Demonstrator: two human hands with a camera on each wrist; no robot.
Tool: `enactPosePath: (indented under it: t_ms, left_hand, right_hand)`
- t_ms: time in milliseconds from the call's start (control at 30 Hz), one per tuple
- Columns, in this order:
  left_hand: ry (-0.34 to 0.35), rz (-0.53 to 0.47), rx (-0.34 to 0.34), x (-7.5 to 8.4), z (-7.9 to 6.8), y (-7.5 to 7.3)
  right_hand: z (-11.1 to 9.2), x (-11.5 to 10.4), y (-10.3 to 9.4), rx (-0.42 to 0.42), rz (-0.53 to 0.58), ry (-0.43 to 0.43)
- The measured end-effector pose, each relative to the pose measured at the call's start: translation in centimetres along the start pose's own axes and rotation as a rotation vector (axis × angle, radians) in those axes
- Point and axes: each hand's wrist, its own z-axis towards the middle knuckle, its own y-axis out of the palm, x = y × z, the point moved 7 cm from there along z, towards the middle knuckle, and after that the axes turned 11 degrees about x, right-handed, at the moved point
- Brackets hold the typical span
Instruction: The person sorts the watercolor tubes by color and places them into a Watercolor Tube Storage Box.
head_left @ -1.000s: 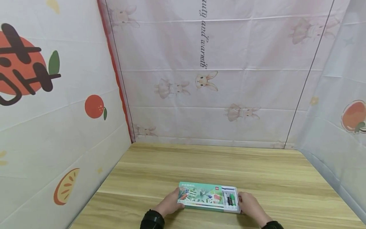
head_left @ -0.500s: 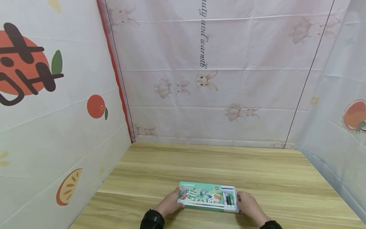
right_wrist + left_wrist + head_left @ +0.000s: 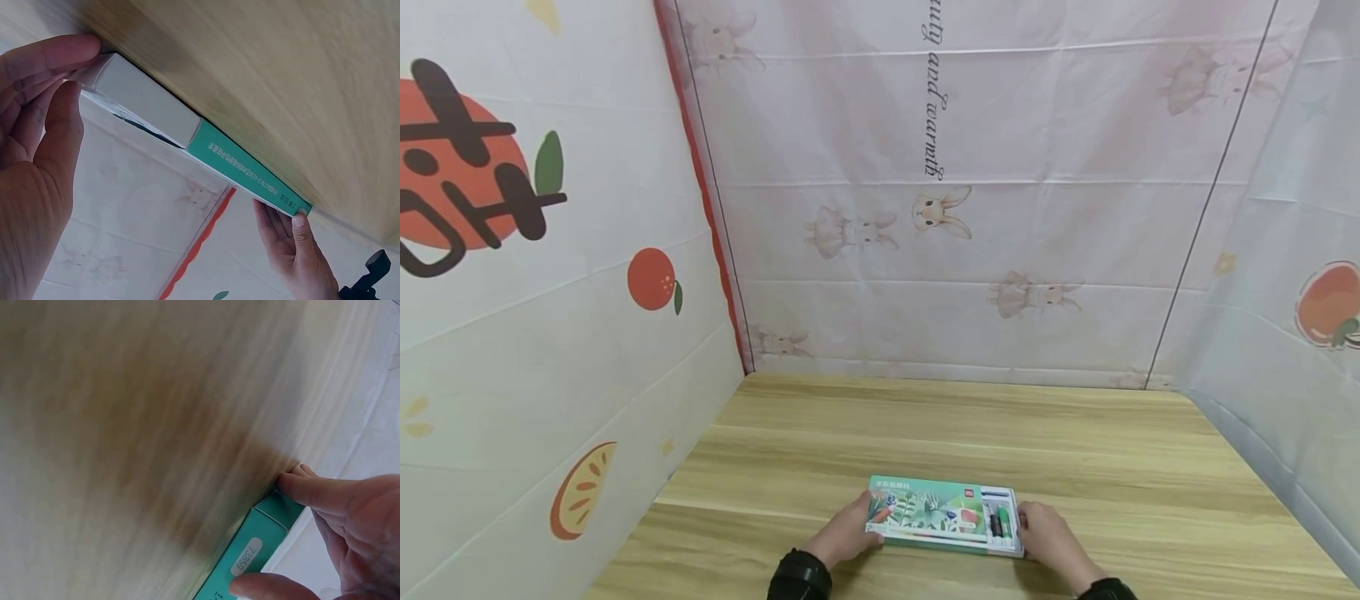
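Observation:
A flat paint-set box with a green, plant-printed sleeve lies on the table. Its white inner tray sticks out at the right end, showing a black and a green tube. My left hand grips the sleeve's left end. In the left wrist view its thumb lies on the green side face, and a finger reaches over the corner. With my right hand I pinch the tray's outer end; in the right wrist view thumb and index finger sit on either side of the white end.
The box rests near the front of a wood-grain table. Printed cloth walls stand around it: fruit-patterned on the left and right, rabbit-patterned at the back. Dark bands circle both wrists.
My right hand has moved slightly left, and the white tray has slid a little farther into the sleeve. My left hand keeps the sleeve in the same place.

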Motion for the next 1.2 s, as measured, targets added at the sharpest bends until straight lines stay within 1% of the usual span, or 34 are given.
enactPosePath:
  t_ms: [267,667,1033,1200]
  left_hand:
    - [0.005,0.001,0.004,-0.04,0.05,0.05]
    - [-0.016,-0.012,-0.006,-0.10,0.10,0.07]
    - [-0.001,-0.001,-0.004,0.12,0.00,-0.08]
    - [-0.016,-0.002,-0.009,0.07,0.03,-0.09]
  right_hand:
    - [0.12,0.03,0.19,0.001,0.005,0.001]
    - [0.09,-0.26,0.43,-0.010,0.007,0.003]
    - [0.11,-0.67,0.56,0.004,-0.001,-0.016]
    - [0.16,-0.84,0.57,-0.001,-0.002,-0.017]
